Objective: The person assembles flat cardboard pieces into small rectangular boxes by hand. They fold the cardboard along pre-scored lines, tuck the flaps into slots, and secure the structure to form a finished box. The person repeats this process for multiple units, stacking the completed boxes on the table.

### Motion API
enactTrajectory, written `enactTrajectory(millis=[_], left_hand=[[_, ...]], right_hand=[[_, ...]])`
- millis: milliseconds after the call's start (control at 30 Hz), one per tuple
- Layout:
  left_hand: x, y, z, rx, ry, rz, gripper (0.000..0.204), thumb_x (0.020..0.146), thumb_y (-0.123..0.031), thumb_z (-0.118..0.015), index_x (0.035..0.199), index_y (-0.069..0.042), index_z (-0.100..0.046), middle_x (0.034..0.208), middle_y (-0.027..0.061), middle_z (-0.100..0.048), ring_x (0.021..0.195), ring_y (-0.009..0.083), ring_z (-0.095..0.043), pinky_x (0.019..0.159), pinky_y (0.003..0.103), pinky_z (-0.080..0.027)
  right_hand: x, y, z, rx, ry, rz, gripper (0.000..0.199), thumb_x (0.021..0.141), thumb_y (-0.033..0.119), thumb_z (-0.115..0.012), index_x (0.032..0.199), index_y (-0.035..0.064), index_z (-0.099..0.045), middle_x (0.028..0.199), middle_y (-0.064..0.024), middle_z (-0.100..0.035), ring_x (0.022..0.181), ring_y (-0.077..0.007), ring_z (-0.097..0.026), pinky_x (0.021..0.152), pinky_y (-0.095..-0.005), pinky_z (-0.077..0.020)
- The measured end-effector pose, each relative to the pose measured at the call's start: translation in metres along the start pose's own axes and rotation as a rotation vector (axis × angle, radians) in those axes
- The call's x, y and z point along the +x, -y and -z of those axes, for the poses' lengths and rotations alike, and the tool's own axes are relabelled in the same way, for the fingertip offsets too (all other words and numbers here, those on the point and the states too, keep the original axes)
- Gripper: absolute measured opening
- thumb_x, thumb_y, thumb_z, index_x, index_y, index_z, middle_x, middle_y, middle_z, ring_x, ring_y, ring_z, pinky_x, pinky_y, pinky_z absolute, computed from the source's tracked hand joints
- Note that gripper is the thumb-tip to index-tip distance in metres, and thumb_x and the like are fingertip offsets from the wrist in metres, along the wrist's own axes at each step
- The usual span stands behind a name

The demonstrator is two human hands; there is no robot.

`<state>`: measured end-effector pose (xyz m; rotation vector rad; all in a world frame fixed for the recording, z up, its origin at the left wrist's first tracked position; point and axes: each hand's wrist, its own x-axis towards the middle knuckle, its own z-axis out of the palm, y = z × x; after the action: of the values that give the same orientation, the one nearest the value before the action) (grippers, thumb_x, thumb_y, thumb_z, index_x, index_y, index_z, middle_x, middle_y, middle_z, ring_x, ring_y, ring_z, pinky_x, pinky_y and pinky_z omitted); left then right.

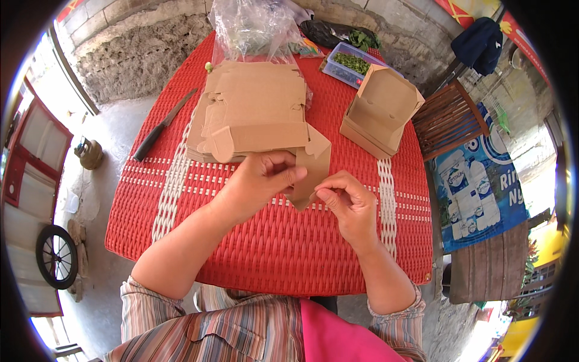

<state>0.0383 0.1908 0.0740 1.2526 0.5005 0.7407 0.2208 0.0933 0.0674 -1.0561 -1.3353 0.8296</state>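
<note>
One flat cardboard box blank [310, 166] is pinched between both hands above the red woven table [271, 241]. Left hand [260, 181] grips its left part, fingers curled over the card; right hand [348, 202] clenches its lower right edge between thumb and fingertips. Just beyond the left hand lies a stack of unfolded cardboard blanks [253, 108], the held piece touching its near edge. Beyond the right hand stands a folded cardboard box [380, 111] with its lid up. Far left of the left hand rests a knife [161, 127]. Behind the stack sit a clear plastic bag [253, 27] and a plastic tub of greens [347, 65].
</note>
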Motion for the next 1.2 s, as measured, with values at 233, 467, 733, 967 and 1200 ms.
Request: enactTrajectory(millis=[233, 467, 733, 967, 1200], left_hand=[[0.003, 0.01, 0.002, -0.045, 0.032, 0.018, 0.018, 0.096, -0.013, -0.069, 0.102, 0.004, -0.067, 0.093, 0.0052, -0.069, 0.081, 0.0092, -0.063, 0.073, 0.026, -0.054], [0.002, 0.007, -0.002, -0.127, 0.018, 0.081, 0.023, 0.095, -0.016, -0.071, 0.106, 0.004, -0.068, 0.094, 0.0044, -0.069, 0.084, 0.01, -0.064, 0.076, 0.027, -0.054], [0.002, 0.014, 0.0, -0.108, 0.039, 0.088, 0.023, 0.096, -0.017, -0.069, 0.11, 0.002, -0.068, 0.102, 0.0058, -0.071, 0.093, 0.0123, -0.067, 0.083, 0.029, -0.056], [0.001, 0.008, -0.01, -0.175, -0.062, 0.049, 0.014, 0.095, -0.012, -0.071, 0.1, 0.001, -0.068, 0.092, 0.0023, -0.069, 0.079, 0.0104, -0.062, 0.073, 0.029, -0.053], [0.003, 0.019, 0.0, -0.139, 0.087, -0.004, 0.012, 0.093, -0.009, -0.071, 0.097, 0.0, -0.064, 0.082, 0.0029, -0.066, 0.072, 0.0094, -0.06, 0.067, 0.026, -0.049]], right_hand=[[0.003, -0.007, 0.003, -0.223, -0.016, 0.145, 0.01, 0.089, 0.005, -0.074, 0.097, 0.0014, -0.068, 0.092, -0.0056, -0.062, 0.081, -0.0133, -0.059, 0.071, -0.0266, -0.0481], [0.005, -0.008, 0.003, -0.359, -0.072, 0.146, 0.014, 0.088, 0.01, -0.076, 0.091, 0.0018, -0.065, 0.093, -0.0046, -0.049, 0.085, -0.0155, -0.051, 0.073, -0.0278, -0.0446], [0.006, -0.011, 0.008, -0.238, -0.041, 0.053, 0.019, 0.087, 0.005, -0.071, 0.079, 0.0027, -0.055, 0.101, -0.0062, -0.044, 0.091, -0.0159, -0.047, 0.079, -0.0273, -0.0409], [0.005, -0.009, 0.009, -0.196, -0.039, 0.005, 0.018, 0.084, 0.002, -0.071, 0.078, 0.0027, -0.054, 0.106, -0.0067, -0.042, 0.096, -0.0172, -0.047, 0.085, -0.0291, -0.042], [0.005, -0.008, 0.006, -0.352, -0.097, 0.117, 0.018, 0.087, 0.008, -0.075, 0.08, 0.0021, -0.06, 0.11, -0.0054, -0.043, 0.103, -0.0172, -0.048, 0.091, -0.0327, -0.0429]])
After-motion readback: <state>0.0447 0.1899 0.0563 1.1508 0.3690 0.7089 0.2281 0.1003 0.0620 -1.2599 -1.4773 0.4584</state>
